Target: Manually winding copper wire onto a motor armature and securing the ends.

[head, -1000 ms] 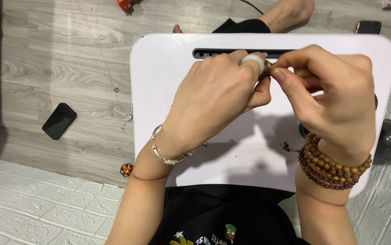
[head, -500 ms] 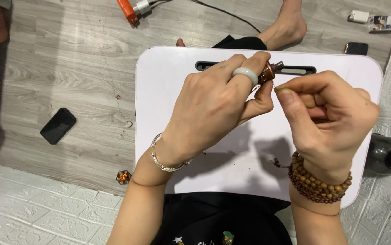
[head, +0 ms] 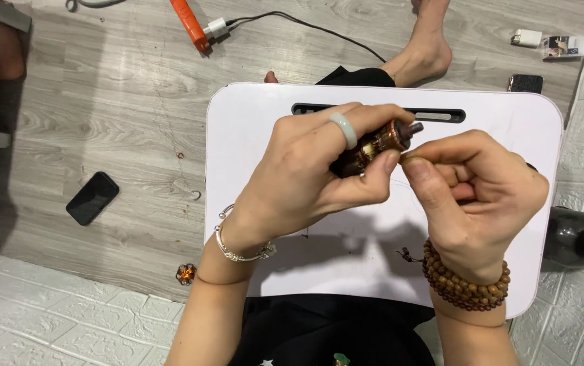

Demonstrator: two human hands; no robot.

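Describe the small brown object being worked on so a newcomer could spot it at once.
Start at the white lap table. Above its middle, the left hand grips a small brown cylinder, which the right hand meets at its metal tip. It is the only glossy, coppery-brown item held off the table.

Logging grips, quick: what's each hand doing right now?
Left hand: closed around a small brown cylinder.
Right hand: fingers pinched shut at the cylinder's tip; what it holds cannot be told.
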